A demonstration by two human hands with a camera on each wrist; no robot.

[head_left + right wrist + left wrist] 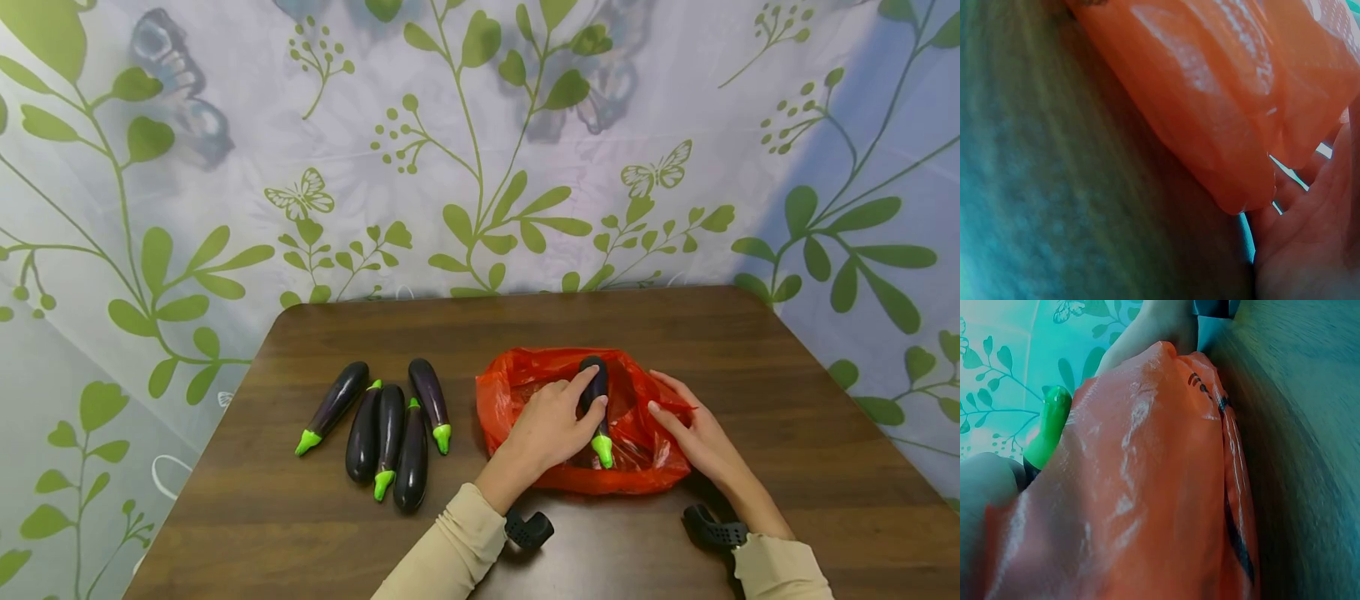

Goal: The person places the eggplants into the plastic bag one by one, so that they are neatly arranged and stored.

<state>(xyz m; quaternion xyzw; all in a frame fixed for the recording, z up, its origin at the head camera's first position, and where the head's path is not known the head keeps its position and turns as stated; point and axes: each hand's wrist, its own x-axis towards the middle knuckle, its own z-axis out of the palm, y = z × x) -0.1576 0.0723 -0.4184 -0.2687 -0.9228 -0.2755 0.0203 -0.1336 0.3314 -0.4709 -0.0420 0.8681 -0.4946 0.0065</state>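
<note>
A red plastic bag (495, 417) lies with its mouth spread wide on the table. Over its opening, my left hand (547, 423) grips a dark eggplant (595, 387), whose bright green stem end (1054, 419) points toward me in the head view. My right hand (701, 437) holds the bag's right rim between thumb and fingers. In the right wrist view, the palm (1304, 250) is beside the orange-looking bag (1210, 106). The left wrist view is mostly filled by the bag's side (1129, 487). What lies deeper inside the bag is hard to tell.
Several eggplants lie left of the bag, among them one at the far left (341, 398) and one nearest the bag (430, 396). The brown wooden table (600, 321) ends at a patterned cloth (450, 167) behind it. Black wrist devices are on both wrists.
</note>
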